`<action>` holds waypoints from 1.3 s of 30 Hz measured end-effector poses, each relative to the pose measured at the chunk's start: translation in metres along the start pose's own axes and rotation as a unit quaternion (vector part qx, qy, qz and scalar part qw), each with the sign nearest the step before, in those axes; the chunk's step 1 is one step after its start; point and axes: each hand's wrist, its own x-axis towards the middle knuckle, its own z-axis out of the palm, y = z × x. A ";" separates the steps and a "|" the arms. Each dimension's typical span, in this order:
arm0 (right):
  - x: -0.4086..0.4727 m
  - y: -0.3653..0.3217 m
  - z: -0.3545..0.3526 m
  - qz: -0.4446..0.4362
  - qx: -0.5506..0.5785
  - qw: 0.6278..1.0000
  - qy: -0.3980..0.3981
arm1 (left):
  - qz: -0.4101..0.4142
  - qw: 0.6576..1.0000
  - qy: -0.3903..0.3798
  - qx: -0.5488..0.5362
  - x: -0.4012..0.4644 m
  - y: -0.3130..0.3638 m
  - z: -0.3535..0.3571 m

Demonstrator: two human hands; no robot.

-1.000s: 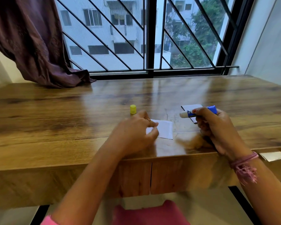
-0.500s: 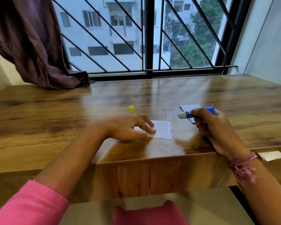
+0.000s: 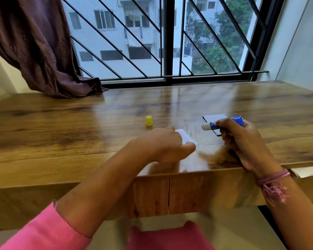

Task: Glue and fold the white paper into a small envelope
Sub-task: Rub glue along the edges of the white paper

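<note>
A small white paper (image 3: 186,138) lies on the wooden table (image 3: 61,134) near its front edge. My left hand (image 3: 167,143) grips it with the thumb at its near corner, and covers most of it. To the right, my right hand (image 3: 242,139) is closed around an uncapped glue stick (image 3: 222,123), blue with a white tip that points left above the table. The stick's yellow cap (image 3: 148,120) stands upright just beyond my left hand.
A second folded white piece (image 3: 213,118) lies under and behind the glue stick. Another small paper piece (image 3: 306,171) sits at the table's front right edge. A dark curtain (image 3: 43,51) hangs onto the far left of the table below the barred window.
My left hand has turned and drawn back toward the front edge, and the white paper under it has rotated and is now mostly covered. My right hand with the glue stick has hardly moved.
</note>
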 end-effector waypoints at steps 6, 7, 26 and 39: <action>-0.001 0.002 0.005 -0.033 -0.049 0.998 0.000 | 0.079 0.992 0.090 -0.026 0.008 -0.050 -0.013; -0.001 0.002 0.005 -0.034 -0.053 0.998 0.000 | 0.108 0.990 0.088 -0.031 0.010 -0.059 -0.014; 0.002 0.007 0.003 -0.035 -0.070 0.997 -0.011 | 0.075 0.991 0.037 -0.105 0.034 -0.074 0.003; 0.010 -0.001 0.019 0.015 -0.140 0.990 -0.016 | 0.104 0.973 0.158 -0.129 0.028 -0.075 0.022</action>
